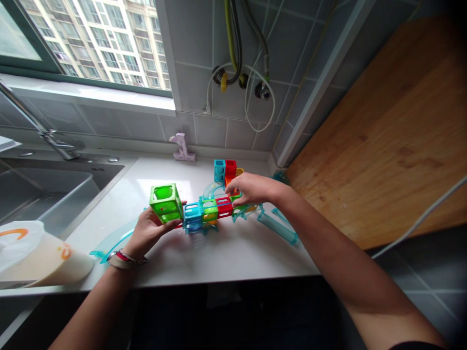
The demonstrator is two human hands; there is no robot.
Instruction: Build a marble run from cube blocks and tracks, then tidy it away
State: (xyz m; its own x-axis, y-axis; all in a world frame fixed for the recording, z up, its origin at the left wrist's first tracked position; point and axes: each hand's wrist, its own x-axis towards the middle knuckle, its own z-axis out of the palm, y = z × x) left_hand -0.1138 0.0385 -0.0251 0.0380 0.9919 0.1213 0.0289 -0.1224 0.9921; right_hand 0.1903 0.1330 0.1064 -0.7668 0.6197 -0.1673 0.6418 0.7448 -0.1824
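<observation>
On a white countertop stands a toy track built from translucent coloured cubes. My left hand is closed on a green cube at the left end of the row. My right hand rests on the right side of the build, fingers curled over a red cube; what they pinch is hidden. A blue and red cube stack stands just behind. A curved teal track piece lies under my left wrist.
A steel sink with a tap lies at the left, with a white container on the counter's front left corner. A teal tube lies right of the build. A wooden board leans at the right. Hoses hang on the tiled wall.
</observation>
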